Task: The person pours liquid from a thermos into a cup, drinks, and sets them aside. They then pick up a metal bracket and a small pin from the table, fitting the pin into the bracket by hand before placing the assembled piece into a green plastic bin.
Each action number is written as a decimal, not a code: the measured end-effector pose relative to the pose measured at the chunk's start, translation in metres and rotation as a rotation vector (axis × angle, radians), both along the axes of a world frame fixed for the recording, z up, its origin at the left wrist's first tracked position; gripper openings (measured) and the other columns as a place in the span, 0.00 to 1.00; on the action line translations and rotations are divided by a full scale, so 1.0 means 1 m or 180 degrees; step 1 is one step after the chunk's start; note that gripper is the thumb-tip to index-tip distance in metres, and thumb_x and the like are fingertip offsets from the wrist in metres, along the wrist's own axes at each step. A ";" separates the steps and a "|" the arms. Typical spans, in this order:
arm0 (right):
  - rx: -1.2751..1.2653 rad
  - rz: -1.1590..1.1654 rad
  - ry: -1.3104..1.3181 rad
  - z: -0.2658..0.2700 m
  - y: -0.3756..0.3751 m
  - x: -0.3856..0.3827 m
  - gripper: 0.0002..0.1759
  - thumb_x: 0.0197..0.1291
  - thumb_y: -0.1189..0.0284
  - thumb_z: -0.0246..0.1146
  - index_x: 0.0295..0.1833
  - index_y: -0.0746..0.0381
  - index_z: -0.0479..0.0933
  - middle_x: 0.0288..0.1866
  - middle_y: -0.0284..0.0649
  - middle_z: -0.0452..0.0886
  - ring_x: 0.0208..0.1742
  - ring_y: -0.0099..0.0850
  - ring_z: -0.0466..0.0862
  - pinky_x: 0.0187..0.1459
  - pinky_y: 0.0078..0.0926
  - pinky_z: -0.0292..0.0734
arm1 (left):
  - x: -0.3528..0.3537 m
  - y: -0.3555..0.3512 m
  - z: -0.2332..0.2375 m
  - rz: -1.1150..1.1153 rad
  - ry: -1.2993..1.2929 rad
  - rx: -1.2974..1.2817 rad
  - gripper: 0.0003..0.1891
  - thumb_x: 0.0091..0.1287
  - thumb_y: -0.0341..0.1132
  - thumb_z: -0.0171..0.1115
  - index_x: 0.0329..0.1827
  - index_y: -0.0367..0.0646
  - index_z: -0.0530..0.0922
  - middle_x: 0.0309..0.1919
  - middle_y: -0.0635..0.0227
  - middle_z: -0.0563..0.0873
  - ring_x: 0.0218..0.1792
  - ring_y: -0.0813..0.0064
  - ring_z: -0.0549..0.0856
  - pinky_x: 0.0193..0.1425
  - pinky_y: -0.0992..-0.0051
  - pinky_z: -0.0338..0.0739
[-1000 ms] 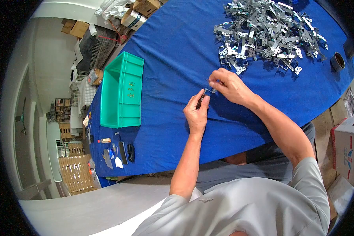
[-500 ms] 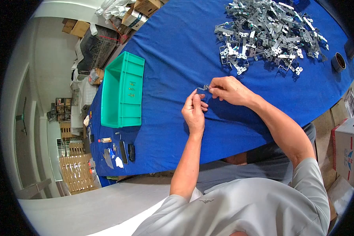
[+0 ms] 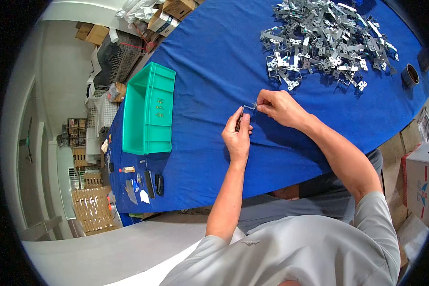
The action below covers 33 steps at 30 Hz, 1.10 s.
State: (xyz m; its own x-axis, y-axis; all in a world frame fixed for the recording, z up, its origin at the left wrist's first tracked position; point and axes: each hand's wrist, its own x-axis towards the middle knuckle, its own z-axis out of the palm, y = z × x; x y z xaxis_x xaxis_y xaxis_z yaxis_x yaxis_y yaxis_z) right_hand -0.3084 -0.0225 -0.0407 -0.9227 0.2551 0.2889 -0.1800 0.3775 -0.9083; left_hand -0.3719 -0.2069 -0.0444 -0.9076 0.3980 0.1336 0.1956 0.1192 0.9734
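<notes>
Between my two hands is a small metal bracket (image 3: 249, 107), thin and bent, with a dark flat part running down into my left palm. My left hand (image 3: 236, 137) is closed around that lower part, thumb pressed along it. The fingertips of my right hand (image 3: 281, 108) pinch the bracket's other end, which they partly hide. Both hands are over the blue cloth (image 3: 205, 81). Beyond them, at the upper right, lies a heap of similar metal brackets (image 3: 329, 45).
A green plastic crate (image 3: 165, 138) stands on its side to the left. Near it lie a small bottle (image 3: 127, 169), a black marker-like item (image 3: 159, 185) and a dark flat bar (image 3: 150, 184). A round dark tin (image 3: 410, 75) stands at the far right edge.
The bracket has turned in my hands, and its dark flat part now shows along my left fingers. My right hand has shifted slightly; the crate and heap look the same.
</notes>
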 end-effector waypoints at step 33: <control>-0.0399 0.0429 -0.0417 0.012 0.001 0.002 0.12 0.70 0.69 0.61 0.43 0.70 0.81 0.31 0.46 0.87 0.33 0.34 0.88 0.36 0.35 0.81 | -0.003 -0.002 -0.001 -0.0054 0.0075 0.0060 0.17 0.79 0.37 0.61 0.61 0.32 0.82 0.41 0.59 0.90 0.29 0.82 0.84 0.30 0.82 0.79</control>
